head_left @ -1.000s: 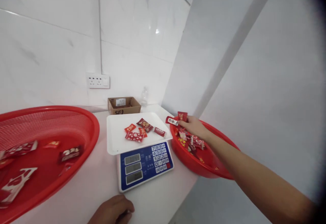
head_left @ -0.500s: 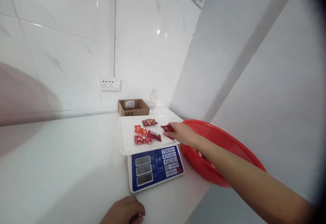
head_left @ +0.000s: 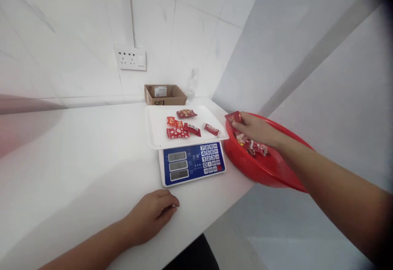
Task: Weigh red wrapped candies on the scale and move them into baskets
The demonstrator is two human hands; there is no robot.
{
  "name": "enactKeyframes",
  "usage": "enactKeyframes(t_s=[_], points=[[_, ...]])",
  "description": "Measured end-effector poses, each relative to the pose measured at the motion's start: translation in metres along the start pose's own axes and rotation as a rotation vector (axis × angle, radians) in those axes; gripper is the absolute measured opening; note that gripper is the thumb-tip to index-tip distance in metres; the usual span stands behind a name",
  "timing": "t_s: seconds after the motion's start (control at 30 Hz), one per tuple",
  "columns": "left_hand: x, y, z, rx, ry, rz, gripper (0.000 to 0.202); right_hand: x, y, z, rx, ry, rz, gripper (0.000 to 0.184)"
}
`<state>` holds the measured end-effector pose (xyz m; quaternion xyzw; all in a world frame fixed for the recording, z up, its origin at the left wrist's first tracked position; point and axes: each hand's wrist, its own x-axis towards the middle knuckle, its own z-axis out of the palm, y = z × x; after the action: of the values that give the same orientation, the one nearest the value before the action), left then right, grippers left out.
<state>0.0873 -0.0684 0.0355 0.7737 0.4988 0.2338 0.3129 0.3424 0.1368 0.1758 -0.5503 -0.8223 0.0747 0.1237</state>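
Note:
A blue-fronted scale [head_left: 193, 163] with a white tray [head_left: 159, 137] stands on the white counter. Several red candy packets [head_left: 183, 127] lie on that tray. To its right a red basket [head_left: 270, 169] holds more red packets [head_left: 253, 147]. My right hand [head_left: 254, 129] hovers over the basket's left rim, fingers pinched on one red packet [head_left: 233, 117]. My left hand [head_left: 152, 214] rests on the counter in front of the scale, fingers loosely curled, holding nothing.
A small cardboard box [head_left: 165, 94] and a clear bottle [head_left: 191, 85] stand against the tiled wall behind the scale. A wall socket [head_left: 130, 58] is above them. The counter's edge runs diagonally under the basket.
My right hand moved from over the tray back to the basket, still holding a red packet; one more packet lies on the tray's right side. The camera tilted down, showing more of my left forearm.

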Motion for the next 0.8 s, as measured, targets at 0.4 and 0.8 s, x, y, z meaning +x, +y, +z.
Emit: enactKeyframes(t_s=[0.4,0.8], points=[[0.001,0.002,0.002,0.008,0.023,-0.032,0.02,0.033,-0.032,0.036,0.04,-0.101,-0.093,0.055],[0.002,0.003,0.001,0.001,0.026,-0.042,0.02,0.031,-0.03,0.043,-0.293,-0.197,-0.181,0.04]])
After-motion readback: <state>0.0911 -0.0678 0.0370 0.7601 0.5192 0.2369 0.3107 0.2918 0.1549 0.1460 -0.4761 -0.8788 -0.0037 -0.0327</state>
